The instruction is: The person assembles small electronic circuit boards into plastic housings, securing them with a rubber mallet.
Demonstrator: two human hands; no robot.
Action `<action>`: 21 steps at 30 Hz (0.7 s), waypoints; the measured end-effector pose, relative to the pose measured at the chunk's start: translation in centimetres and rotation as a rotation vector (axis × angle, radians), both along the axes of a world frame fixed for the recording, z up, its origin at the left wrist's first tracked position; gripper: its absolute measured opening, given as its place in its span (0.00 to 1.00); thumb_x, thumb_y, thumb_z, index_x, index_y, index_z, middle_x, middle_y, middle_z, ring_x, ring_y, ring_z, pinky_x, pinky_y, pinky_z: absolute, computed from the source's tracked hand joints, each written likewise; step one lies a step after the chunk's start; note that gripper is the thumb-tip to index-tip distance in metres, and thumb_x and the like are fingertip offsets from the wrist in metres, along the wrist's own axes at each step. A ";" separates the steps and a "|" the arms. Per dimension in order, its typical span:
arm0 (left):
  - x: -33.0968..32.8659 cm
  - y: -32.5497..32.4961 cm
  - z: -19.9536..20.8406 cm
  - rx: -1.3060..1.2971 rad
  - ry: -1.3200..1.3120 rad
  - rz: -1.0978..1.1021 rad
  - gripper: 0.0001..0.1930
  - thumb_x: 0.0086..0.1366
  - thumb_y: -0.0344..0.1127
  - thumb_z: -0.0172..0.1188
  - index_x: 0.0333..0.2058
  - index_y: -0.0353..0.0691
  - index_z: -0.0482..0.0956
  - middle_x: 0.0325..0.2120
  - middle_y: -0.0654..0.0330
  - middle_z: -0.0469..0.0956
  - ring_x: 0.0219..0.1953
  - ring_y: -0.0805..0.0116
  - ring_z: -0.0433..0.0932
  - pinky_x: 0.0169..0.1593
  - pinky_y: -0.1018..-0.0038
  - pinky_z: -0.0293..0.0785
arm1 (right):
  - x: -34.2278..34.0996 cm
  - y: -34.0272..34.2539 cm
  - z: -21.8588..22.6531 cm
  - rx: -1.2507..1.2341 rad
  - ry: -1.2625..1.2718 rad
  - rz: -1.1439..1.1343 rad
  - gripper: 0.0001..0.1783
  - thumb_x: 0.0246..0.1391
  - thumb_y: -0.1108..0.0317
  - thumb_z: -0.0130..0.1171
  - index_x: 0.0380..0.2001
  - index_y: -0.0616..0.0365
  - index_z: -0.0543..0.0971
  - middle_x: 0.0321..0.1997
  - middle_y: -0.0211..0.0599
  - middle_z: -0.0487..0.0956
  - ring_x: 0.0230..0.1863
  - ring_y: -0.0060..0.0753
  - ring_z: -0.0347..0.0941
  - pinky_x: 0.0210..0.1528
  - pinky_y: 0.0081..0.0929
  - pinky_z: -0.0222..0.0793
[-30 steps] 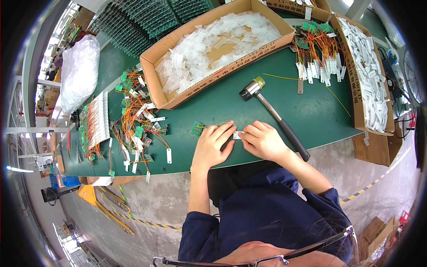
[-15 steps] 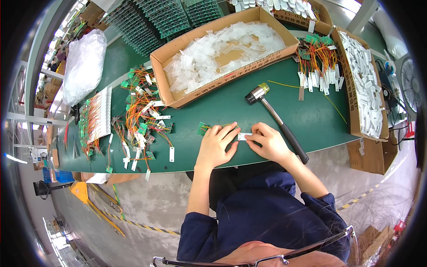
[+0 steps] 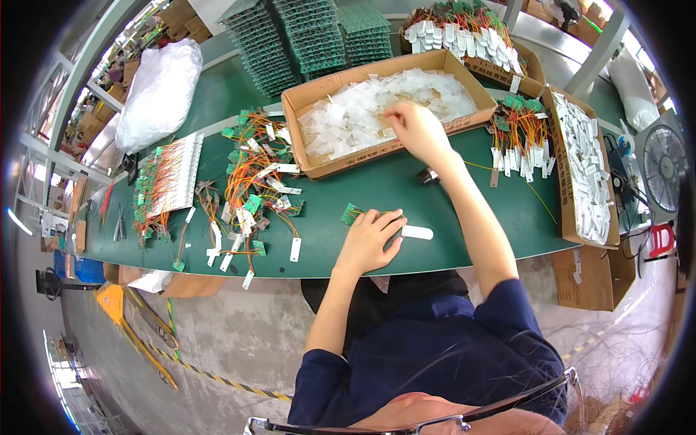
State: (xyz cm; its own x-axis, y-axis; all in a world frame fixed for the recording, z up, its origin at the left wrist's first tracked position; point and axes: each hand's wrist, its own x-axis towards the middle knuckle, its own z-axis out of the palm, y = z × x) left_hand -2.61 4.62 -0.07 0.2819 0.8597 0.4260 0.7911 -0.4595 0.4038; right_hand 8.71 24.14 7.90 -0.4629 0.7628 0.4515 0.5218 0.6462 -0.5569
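My left hand (image 3: 372, 241) rests on the green bench, fingers bent over one end of a white strip with a rounded tip (image 3: 418, 233). A small green circuit board (image 3: 350, 213) with wires pokes out beyond its fingertips. Across the bench, my right hand (image 3: 419, 132) hangs over a cardboard box (image 3: 384, 149) of loose translucent plastic pieces (image 3: 341, 119). Its fingers are pinched together; whatever they hold is hidden. Under my right forearm lies a hammer (image 3: 428, 175), mostly covered, with only part of its head showing.
Wired boards with white strips (image 3: 250, 181) lie heaped left of the box, beside a white row of strips (image 3: 176, 174). Another wired bunch (image 3: 518, 138) sits right. A carton of white strips (image 3: 583, 167) stands at the right edge; stacked green boards (image 3: 308, 36) rise behind.
My right hand has left the white strip and reached forward to the box of plastic pieces. My left hand stays by the strip, whose rounded end now shows. The view has shifted slightly.
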 end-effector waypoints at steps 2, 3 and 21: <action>0.0 0.0 0.2 0.025 0.005 0.008 0.17 0.55 0.34 0.62 0.45 0.44 0.80 0.48 0.65 0.78 0.38 0.60 0.72 0.44 0.66 0.72 | -3.1 4.5 -1.4 0.030 -0.192 -0.036 0.13 0.53 0.68 0.52 0.39 0.59 0.80 0.43 0.48 0.79 0.43 0.49 0.77 0.44 0.42 0.73; -0.2 -0.2 -0.1 0.018 -0.016 0.004 0.16 0.55 0.35 0.62 0.44 0.44 0.80 0.48 0.64 0.78 0.38 0.60 0.72 0.44 0.66 0.72 | -4.8 5.7 -2.1 0.010 -0.310 -0.065 0.13 0.53 0.68 0.51 0.40 0.59 0.80 0.46 0.50 0.78 0.45 0.50 0.77 0.46 0.44 0.74; -0.1 -0.2 -0.5 0.001 -0.028 -0.007 0.17 0.54 0.34 0.62 0.45 0.46 0.79 0.49 0.67 0.77 0.39 0.62 0.72 0.47 0.67 0.72 | -0.4 8.4 -1.5 -0.095 -0.163 -0.026 0.12 0.52 0.66 0.55 0.34 0.63 0.81 0.28 0.48 0.82 0.31 0.44 0.80 0.36 0.36 0.74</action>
